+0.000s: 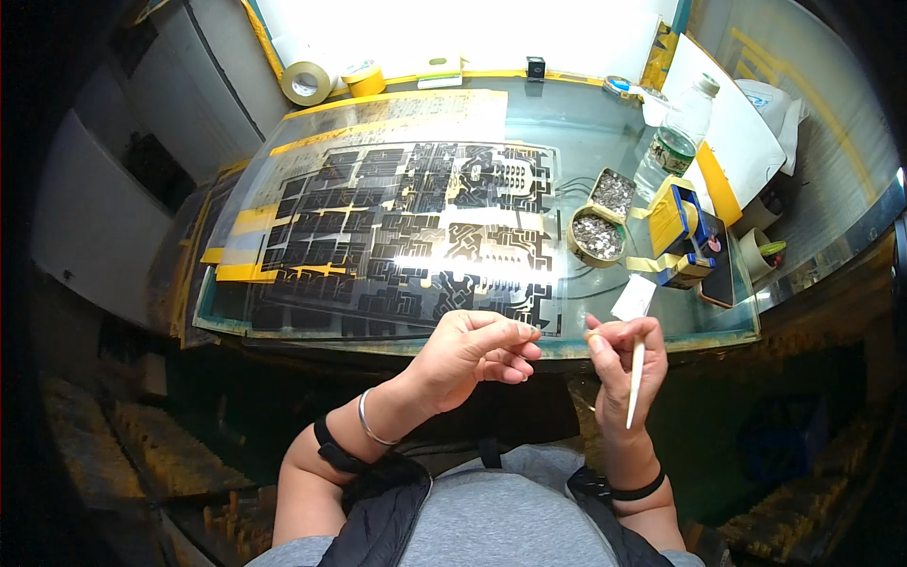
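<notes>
My left hand (472,354) hovers at the near edge of the glass table (586,132), fingers curled with the thumb pinched to the fingertips; whether anything tiny sits between them I cannot tell. My right hand (624,364) is beside it, holding a thin pale stick (636,383) that points downward, with a small bit pinched at its fingertips. Just beyond both hands lies a transparent sheet (378,227) covered with black cut-out shapes and taped down with yellow strips.
Two small tins of silvery bits (601,227) stand right of the sheet, next to a blue and yellow box (685,231), a phone (720,279) and a plastic water bottle (675,137). Tape rolls (307,82) sit at the far left corner. A white slip (633,298) lies near the front edge.
</notes>
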`<state>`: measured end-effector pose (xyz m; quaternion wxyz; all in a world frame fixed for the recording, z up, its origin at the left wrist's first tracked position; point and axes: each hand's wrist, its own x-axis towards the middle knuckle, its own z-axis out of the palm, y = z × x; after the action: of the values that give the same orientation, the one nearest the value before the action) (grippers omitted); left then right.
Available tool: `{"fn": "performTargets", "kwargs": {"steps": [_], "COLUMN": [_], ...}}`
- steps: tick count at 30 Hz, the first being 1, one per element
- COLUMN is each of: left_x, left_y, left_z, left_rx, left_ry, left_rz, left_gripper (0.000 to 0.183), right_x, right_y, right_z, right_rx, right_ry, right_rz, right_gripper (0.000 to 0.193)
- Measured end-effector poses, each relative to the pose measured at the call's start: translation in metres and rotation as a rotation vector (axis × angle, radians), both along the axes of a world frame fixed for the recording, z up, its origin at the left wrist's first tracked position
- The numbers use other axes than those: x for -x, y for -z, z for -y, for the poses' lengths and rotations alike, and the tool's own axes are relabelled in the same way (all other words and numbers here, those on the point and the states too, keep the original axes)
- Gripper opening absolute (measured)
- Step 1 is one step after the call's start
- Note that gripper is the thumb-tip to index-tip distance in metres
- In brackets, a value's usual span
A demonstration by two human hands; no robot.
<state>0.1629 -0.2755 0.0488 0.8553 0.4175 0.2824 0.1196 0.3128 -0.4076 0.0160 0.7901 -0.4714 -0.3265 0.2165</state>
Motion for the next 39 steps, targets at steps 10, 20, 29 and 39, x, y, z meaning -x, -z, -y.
{"fn": "performTargets", "kwargs": {"steps": [10,20,29,39], "left_x": [-0.11,-0.129,0.01,0.016], "left_y": [-0.041,-0.005,0.023,0.017], "left_z": [-0.055,-0.07,-0.009,-0.018], "left_rx": [-0.807,-1.684,-2.123,-1.967], "left_ry": [0.051,-0.021,0.418,0.234], "left_rz": [-0.079,-0.07,-0.572,-0.489], "left_gripper": [0.024,0.017,0.094,0.083], "right_x": [-0.021,-0.061,-0.143,-0.121], "right_y": [0.009,0.028,0.074,0.072], "right_z": [0.037,0.089,0.142,0.123], "right_rx": [0.056,0.135,0.433,0.682], "right_ry": [0.234,0.569,1.179,1.082], "right_rz": [0.152,0.239,0.555,0.581], "right_gripper": [0.026,0.019,0.02,0.017]}}
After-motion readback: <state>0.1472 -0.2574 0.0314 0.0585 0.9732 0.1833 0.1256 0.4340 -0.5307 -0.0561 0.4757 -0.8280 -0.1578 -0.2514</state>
